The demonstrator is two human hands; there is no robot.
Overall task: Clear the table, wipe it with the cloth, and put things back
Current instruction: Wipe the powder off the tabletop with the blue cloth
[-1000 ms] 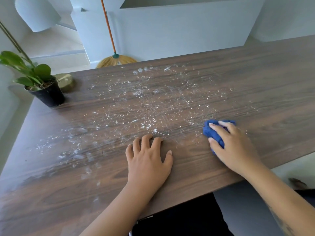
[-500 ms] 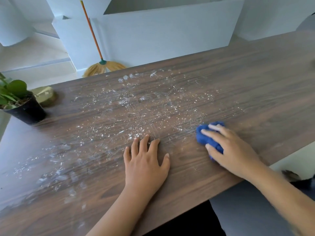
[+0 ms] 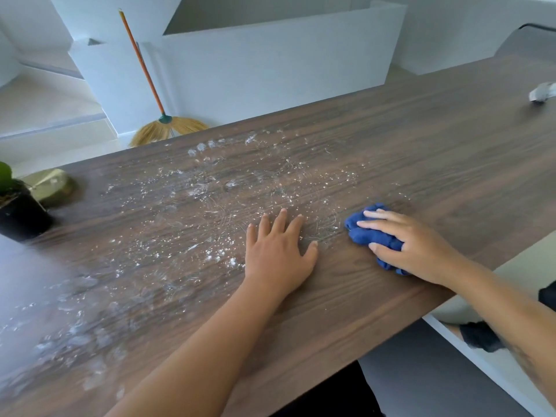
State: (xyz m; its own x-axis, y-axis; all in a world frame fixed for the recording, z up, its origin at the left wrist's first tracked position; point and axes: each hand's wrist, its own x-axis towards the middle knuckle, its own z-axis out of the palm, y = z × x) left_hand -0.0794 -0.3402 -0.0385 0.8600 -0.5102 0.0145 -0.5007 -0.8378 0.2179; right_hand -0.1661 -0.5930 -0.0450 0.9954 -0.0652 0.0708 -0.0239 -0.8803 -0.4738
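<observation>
Blue cloth (image 3: 370, 236) is sitting bunched on the surface (image 3: 421, 145) near the front edge, just right of the white powder (image 3: 210, 188). Right hand (image 3: 421, 251) is gripping it, fingers draped over the top and thumb hooking the near side, while left hand (image 3: 279, 254) is lying flat beside it, fingers open. Wipe step is looking early; the next stroke is calling for a firm sweep left through the powder.

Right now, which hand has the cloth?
The right hand holds the bunched blue cloth against the table. The left hand lies flat on the table with fingers spread, holding nothing.
</observation>
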